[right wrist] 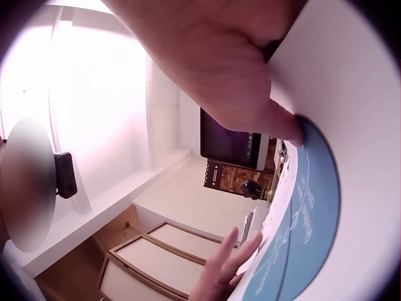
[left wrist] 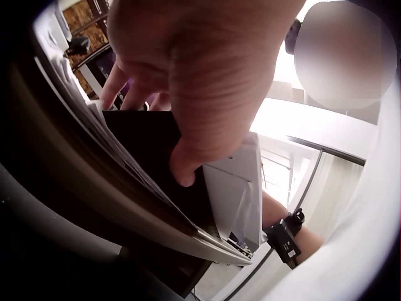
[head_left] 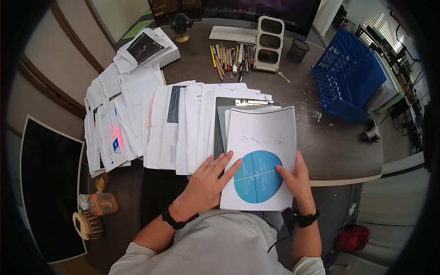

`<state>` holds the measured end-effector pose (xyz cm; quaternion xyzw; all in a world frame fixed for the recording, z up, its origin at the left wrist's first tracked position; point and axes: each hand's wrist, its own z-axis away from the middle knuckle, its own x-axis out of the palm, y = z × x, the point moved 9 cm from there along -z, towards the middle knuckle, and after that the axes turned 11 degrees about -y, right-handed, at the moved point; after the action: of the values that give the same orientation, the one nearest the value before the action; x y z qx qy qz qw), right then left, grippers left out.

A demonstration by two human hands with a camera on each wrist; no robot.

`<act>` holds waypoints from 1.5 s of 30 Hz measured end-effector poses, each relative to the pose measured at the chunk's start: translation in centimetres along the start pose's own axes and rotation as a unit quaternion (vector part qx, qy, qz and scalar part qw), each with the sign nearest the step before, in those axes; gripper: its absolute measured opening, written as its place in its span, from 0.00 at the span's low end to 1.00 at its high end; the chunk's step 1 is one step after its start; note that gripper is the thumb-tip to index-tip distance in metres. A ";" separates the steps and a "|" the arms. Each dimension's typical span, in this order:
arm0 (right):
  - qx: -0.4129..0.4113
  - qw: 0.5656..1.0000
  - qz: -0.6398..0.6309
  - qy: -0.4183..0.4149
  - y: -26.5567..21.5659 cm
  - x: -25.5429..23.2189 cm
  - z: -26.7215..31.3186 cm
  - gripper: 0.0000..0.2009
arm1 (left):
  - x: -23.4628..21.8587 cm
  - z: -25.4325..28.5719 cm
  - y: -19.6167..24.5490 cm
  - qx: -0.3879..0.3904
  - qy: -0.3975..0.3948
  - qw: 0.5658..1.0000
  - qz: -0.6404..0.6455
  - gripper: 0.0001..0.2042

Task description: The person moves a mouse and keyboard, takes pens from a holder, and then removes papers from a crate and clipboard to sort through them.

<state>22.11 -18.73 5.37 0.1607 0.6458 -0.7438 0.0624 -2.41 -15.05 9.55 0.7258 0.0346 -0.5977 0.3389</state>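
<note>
White sheets point(head_left: 261, 128) with a blue circle chart point(right wrist: 316, 200) lie over a grey clipboard point(head_left: 221, 123) at the desk's front edge. My right hand point(head_left: 300, 183) grips their right edge, its thumb on the chart and its other fingers hidden beneath; the right wrist view shows this hand point(right wrist: 219, 69) close up. Spread fingers of my left hand point(head_left: 204, 185) rest at the sheets' left edge, over the clipboard. In the left wrist view the left hand point(left wrist: 207, 75) has its thumb against a dark board surface point(left wrist: 150, 141).
Overlapping paper stacks point(head_left: 158, 123) cover the desk's left side. Behind are pens and pencils point(head_left: 231, 59), a beige holder point(head_left: 269, 43), a keyboard point(head_left: 233, 34) and a mesh cup point(head_left: 298, 50). A blue file rack point(head_left: 341, 73) stands right, with paper scraps point(head_left: 317, 116) nearby.
</note>
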 end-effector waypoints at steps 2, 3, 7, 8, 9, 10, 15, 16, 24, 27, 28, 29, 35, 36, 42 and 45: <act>-0.065 0.973 0.219 0.029 -0.6 0.7 -1.3 0.29 | -0.5 -0.4 -1.0 -0.004 0.014 1.000 -0.009 0.40; -0.034 0.976 0.213 0.018 0.0 1.0 -1.9 0.33 | -0.4 -0.5 -1.6 -0.008 0.016 1.000 -0.024 0.38; -0.040 0.986 0.164 -0.003 -1.2 1.4 -2.9 0.32 | 0.7 -0.6 -2.6 -0.021 -0.002 0.999 -0.042 0.38; -0.034 0.992 0.123 -0.014 -1.0 1.5 -2.9 0.31 | 0.7 -0.6 -2.6 -0.021 -0.004 0.999 -0.042 0.38; -0.025 0.996 0.083 -0.024 -0.8 1.6 -2.9 0.31 | 1.0 -0.6 -2.3 -0.017 -0.030 0.999 -0.024 0.39; -0.023 0.996 0.083 -0.024 -0.7 1.4 -2.7 0.31 | 1.2 -0.6 -2.0 -0.012 -0.055 0.998 -0.005 0.41; -0.079 0.994 0.072 -0.021 -0.9 1.1 -2.0 0.24 | -0.5 0.3 -2.0 0.004 -0.095 0.974 0.207 0.42; -0.079 0.994 0.074 -0.022 -0.1 0.9 -2.0 0.24 | -0.4 0.5 -1.9 0.020 -0.114 0.951 0.288 0.43; -0.045 0.965 -0.252 0.063 4.8 -1.3 -1.0 0.14 | 1.1 0.1 -9.1 -0.091 0.151 0.691 0.701 0.36; -0.115 0.932 -0.329 0.102 3.7 -4.0 -1.0 0.13 | 0.3 0.1 -10.2 -0.132 0.189 0.763 0.603 0.32; -0.128 0.924 -0.346 0.099 2.3 -4.5 -1.1 0.11 | -0.3 -0.5 -9.7 -0.108 0.179 0.766 0.608 0.30; -0.129 0.923 -0.348 0.101 0.9 -4.6 -1.4 0.11 | -0.9 -1.1 -9.2 -0.082 0.168 0.768 0.612 0.29; -0.061 0.971 -0.228 0.045 -0.6 -1.0 -4.8 0.13 | 0.8 -3.7 -7.9 -0.010 0.054 0.488 0.871 0.32; -0.093 0.995 -0.013 0.014 -1.9 0.0 -5.2 0.15 | 1.7 -3.9 -8.5 -0.054 0.066 0.455 0.886 0.32; -0.029 0.993 0.107 -0.035 -1.3 2.7 -4.4 0.23 | 4.5 -1.4 -12.2 -0.148 0.111 0.490 0.852 0.28; 0.004 0.995 -0.084 -0.044 0.0 2.4 -4.6 0.21 | 1.0 -0.8 -11.3 -0.124 0.180 0.564 0.796 0.19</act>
<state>20.58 -13.92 4.11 0.0734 0.6509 -0.7551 0.0273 -6.53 -6.32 3.59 0.5024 -0.4230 0.0680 0.7510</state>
